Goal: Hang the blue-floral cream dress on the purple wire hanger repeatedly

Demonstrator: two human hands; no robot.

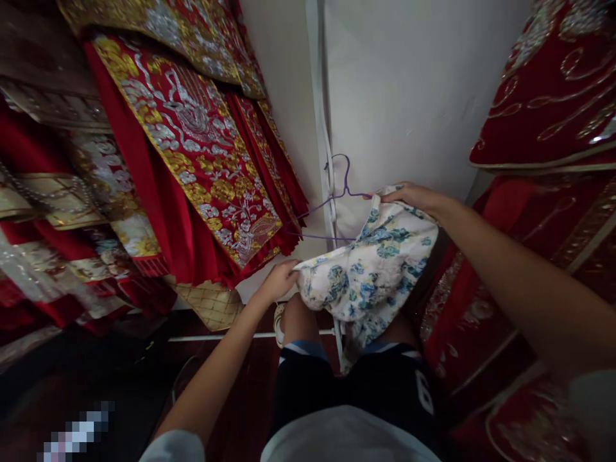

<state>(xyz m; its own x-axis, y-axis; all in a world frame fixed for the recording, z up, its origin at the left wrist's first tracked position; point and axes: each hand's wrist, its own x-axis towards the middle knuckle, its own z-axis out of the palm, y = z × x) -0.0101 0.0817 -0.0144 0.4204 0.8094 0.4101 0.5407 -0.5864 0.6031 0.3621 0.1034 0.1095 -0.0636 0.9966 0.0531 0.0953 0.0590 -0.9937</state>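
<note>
A white garment with blue and yellow flowers (370, 276) hangs in folds between my two hands, above my knees. My left hand (282, 280) pinches its left edge. With my right hand (409, 196) I grip its upper right part, beside the shoulder of a purple wire hanger (345, 186). One arm of the hanger runs into the garment near my right fingers, while its left arm is bare. The hanger's hook points up against the pale wall. Where the hanger ends inside the cloth is hidden.
Red robes embroidered in gold and silver (192, 128) hang close on the left. More dark red garments (553, 122) hang on the right. A white pole (320, 96) runs up the wall (404, 83), and a low white bar (216, 337) crosses near the floor.
</note>
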